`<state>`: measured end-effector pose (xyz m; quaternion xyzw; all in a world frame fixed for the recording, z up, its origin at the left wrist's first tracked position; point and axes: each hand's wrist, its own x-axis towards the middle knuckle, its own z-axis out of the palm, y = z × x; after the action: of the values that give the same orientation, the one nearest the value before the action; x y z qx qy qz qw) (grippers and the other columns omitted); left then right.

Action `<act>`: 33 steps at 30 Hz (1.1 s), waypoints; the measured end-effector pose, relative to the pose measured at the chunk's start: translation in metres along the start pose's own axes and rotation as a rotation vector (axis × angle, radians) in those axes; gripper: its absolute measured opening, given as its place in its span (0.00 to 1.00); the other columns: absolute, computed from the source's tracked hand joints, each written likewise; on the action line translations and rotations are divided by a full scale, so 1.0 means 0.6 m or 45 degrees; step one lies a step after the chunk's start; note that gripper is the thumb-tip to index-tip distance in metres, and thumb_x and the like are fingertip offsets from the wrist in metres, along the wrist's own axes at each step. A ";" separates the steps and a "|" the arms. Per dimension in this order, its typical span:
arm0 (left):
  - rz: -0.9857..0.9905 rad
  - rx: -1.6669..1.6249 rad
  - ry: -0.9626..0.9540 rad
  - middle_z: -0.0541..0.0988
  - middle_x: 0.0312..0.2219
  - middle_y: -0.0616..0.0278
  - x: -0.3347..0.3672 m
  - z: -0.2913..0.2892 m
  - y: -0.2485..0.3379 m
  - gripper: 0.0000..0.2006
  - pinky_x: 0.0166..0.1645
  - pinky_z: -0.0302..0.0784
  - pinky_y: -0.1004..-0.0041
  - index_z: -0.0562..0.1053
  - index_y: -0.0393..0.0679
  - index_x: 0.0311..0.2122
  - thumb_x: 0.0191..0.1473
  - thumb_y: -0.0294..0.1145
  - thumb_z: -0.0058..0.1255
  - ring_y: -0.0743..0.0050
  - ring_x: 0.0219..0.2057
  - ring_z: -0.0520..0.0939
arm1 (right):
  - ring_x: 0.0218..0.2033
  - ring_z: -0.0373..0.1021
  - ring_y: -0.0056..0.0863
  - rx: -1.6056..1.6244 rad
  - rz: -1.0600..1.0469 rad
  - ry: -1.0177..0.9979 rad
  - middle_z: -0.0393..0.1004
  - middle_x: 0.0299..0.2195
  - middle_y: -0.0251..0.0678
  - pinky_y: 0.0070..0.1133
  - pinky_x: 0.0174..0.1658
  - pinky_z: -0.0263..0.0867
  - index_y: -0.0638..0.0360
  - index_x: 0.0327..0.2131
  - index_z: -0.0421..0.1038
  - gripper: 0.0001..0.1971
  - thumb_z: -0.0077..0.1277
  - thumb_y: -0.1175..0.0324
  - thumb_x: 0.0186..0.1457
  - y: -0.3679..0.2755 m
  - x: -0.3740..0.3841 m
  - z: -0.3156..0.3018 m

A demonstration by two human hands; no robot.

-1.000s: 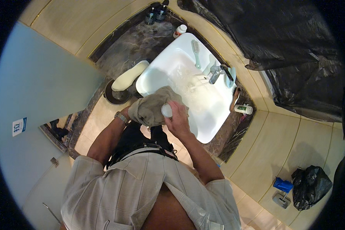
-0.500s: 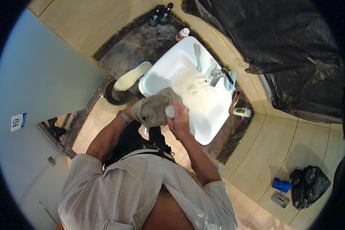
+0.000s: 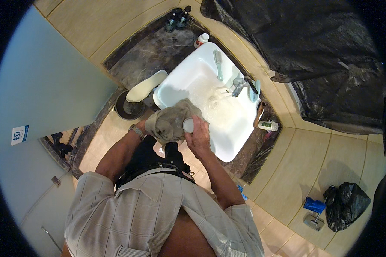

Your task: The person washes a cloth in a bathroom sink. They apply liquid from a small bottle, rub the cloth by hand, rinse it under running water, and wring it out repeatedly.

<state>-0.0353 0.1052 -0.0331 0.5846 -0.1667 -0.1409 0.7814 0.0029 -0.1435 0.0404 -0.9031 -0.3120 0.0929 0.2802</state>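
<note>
Since the earlier frame the folds of the grey-brown cloth (image 3: pixel 169 122) shift slightly while both hands stay nearly in place, suggesting the cloth is being worked without either hold changing. The white washbasin (image 3: pixel 240 132) has water running from its two-o'clock tap (image 3: pixel 240 87), and the cloth bunches by its eight-o'clock edge, covering most of the left hand (image 3: pixel 141 124), whose finger state I cannot tell. At the cloth's three-o'clock side, the right hand (image 3: pixel 199 136) curls its fingers around a small, round white container (image 3: pixel 188 125).

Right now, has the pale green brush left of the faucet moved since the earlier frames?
No: judged against the faucet, the pale green brush lies in the same spot on the sink.
</note>
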 end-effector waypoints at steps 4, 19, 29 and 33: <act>-0.022 -0.025 0.002 0.69 0.65 0.59 -0.006 -0.001 -0.005 0.32 0.67 0.70 0.64 0.61 0.43 0.69 0.62 0.34 0.57 0.68 0.63 0.72 | 0.59 0.62 0.57 0.003 0.064 0.032 0.65 0.59 0.58 0.42 0.61 0.63 0.65 0.64 0.57 0.39 0.62 0.77 0.48 -0.011 -0.004 -0.017; -0.165 -0.178 0.074 0.70 0.64 0.58 -0.030 -0.015 -0.042 0.30 0.66 0.71 0.64 0.62 0.43 0.68 0.64 0.35 0.55 0.68 0.62 0.73 | 0.59 0.64 0.60 -0.004 0.001 0.152 0.67 0.57 0.62 0.45 0.61 0.63 0.69 0.64 0.57 0.39 0.61 0.80 0.47 -0.010 -0.012 -0.023; -0.235 -0.286 0.166 0.71 0.64 0.58 -0.062 -0.028 -0.074 0.28 0.65 0.72 0.64 0.62 0.44 0.68 0.65 0.36 0.54 0.68 0.61 0.74 | 0.54 0.71 0.49 0.028 -0.075 0.122 0.70 0.54 0.56 0.37 0.56 0.70 0.66 0.62 0.60 0.35 0.64 0.74 0.52 0.024 -0.009 0.002; -0.261 -0.325 0.192 0.71 0.63 0.58 -0.070 -0.031 -0.085 0.28 0.65 0.72 0.64 0.63 0.44 0.67 0.65 0.36 0.53 0.68 0.61 0.74 | 0.48 0.76 0.40 0.402 0.193 -0.065 0.72 0.52 0.51 0.30 0.47 0.76 0.64 0.60 0.61 0.32 0.64 0.73 0.54 0.009 -0.009 0.008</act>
<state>-0.0669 0.1245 -0.0912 0.5036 -0.0280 -0.1957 0.8410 -0.0006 -0.1481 0.0334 -0.8662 -0.2315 0.1844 0.4027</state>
